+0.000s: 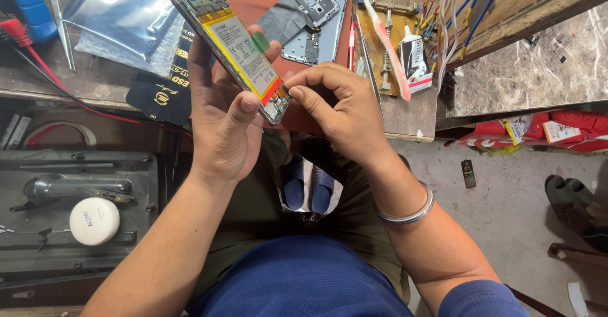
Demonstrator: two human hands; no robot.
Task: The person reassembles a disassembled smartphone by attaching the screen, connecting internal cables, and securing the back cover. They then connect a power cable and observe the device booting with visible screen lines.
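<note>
One opened phone, back cover off, lies tilted in the left hand, whose fingers wrap its edge while the thumb presses near the lower end. Its battery carries a white rectangular label edged in yellow, with a red strip at the bottom. The right hand is curled, its fingertips pinched at the phone's lower corner. On the surface behind lie one silver phone frame, one clear antistatic bag, one small glue tube and one toothbrush.
</note>
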